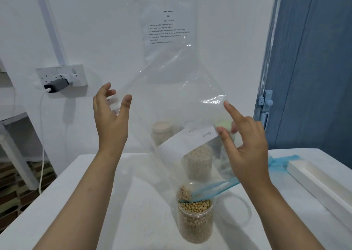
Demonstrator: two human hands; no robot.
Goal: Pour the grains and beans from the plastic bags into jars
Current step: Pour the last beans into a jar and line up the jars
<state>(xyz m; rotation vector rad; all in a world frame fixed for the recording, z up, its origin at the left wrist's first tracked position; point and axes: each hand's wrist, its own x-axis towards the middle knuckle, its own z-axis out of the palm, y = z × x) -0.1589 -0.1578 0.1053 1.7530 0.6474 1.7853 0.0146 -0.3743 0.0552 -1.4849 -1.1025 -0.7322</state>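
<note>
Keep the bag's blue mouth over the near jar; left hand pinches a corner, right hand pinches the side with forefinger out; shake gently.

clear bag, blue zip, tan beans

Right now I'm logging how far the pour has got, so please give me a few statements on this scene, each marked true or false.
1. The clear plastic bag is held upside down, its blue zip mouth at the front jar. True.
2. The front jar holds rice. False: round tan beans.
3. The bag is full. False: nearly empty, a few beans at its mouth.
4. A round clear lid lies right of that jar. True.
</note>
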